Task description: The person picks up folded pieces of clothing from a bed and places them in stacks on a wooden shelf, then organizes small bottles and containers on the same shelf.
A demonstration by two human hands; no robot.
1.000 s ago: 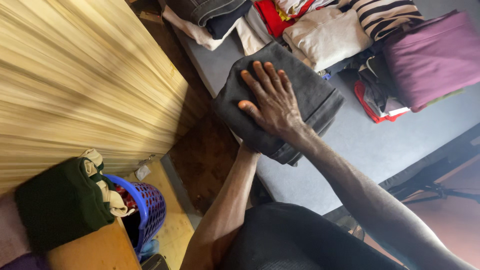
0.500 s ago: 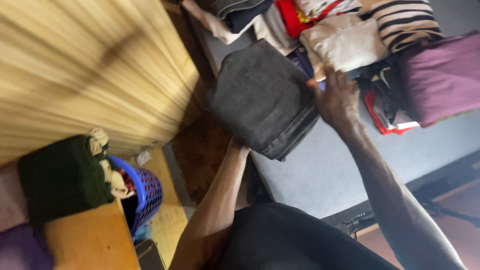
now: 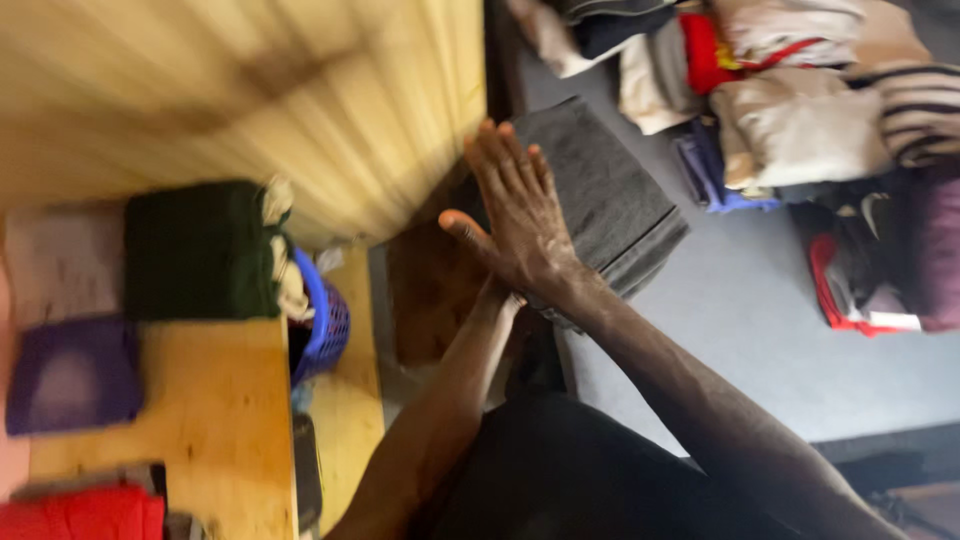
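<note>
Resting flat with fingers spread, the right hand [image 3: 515, 215] tops the folded grey garment [image 3: 600, 200], the left hand hidden beneath; unfolded clothes [image 3: 800, 130] remain.

No packages, labels, signs or screens are showing in this view; only folded clothes, a basket and furniture are appearing.
</note>
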